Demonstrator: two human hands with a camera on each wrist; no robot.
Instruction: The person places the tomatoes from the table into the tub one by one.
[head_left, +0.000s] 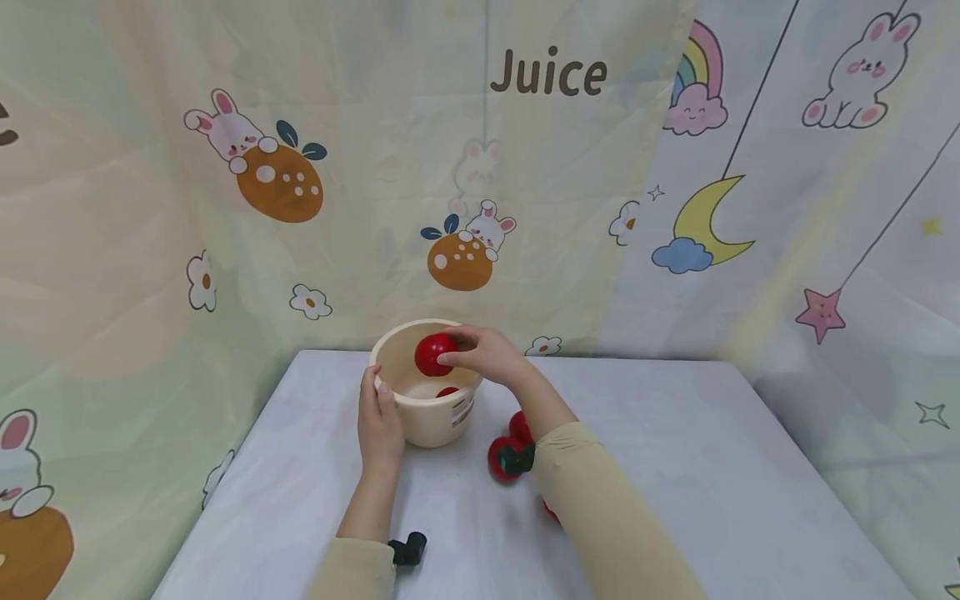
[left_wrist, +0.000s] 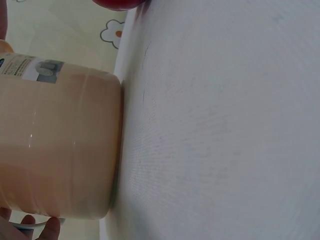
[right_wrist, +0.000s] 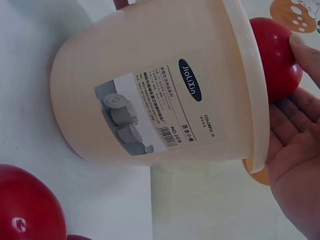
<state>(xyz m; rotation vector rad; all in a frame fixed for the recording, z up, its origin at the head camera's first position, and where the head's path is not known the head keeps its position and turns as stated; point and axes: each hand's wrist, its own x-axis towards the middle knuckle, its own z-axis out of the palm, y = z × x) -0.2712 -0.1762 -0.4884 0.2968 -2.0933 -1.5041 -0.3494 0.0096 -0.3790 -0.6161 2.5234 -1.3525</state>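
A cream plastic bucket (head_left: 431,425) stands upright on the table, a printed label on its side. My left hand (head_left: 381,429) holds it by the near left rim, fingertips over the edge. In the left wrist view some fingers (left_wrist: 50,230) show beside the bucket wall. My right hand (head_left: 491,357) pinches a round, glossy red fruit (head_left: 432,356) at the bucket's mouth, thumb on its near side. The right wrist view shows this red fruit (right_wrist: 275,57) partly behind the rim. Lower inside the bucket, part of another red fruit (head_left: 447,392) shows.
Several more red fruits (head_left: 495,461) lie on the white table (head_left: 712,467) right of the bucket, partly hidden by my right forearm. A black wrist device (head_left: 408,548) sits at my left cuff. Behind the table hangs a printed cloth (head_left: 375,183).
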